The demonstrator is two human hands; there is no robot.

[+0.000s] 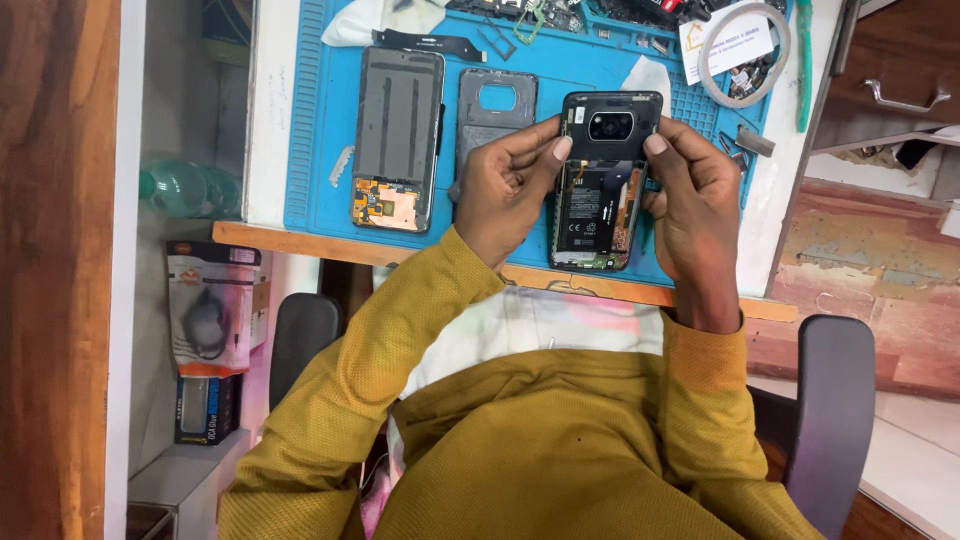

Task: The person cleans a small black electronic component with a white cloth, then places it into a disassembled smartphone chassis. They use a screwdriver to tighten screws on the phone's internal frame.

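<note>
An opened black phone (pixel 598 200) lies on the blue work mat (pixel 320 120), its battery and circuit boards exposed. A black camera cover piece (pixel 611 126) sits over its top end. My left hand (pixel 503 185) pinches the left edge of that piece with thumb and fingers. My right hand (pixel 690 195) grips the phone's right side, thumb on the cover's right corner. Left of the phone lie a dark grey back cover (pixel 497 105) with a cut-out and a separated screen frame (pixel 397 138) with an orange flex part at its near end.
A roll of tape (pixel 745 50), small parts and a flex cable (pixel 430 42) lie at the mat's far edge. A green bottle (pixel 185 188) and boxed goods (pixel 210 310) stand on shelves at left. Chair armrests (pixel 835 400) flank my body. A drawer (pixel 900 80) is at right.
</note>
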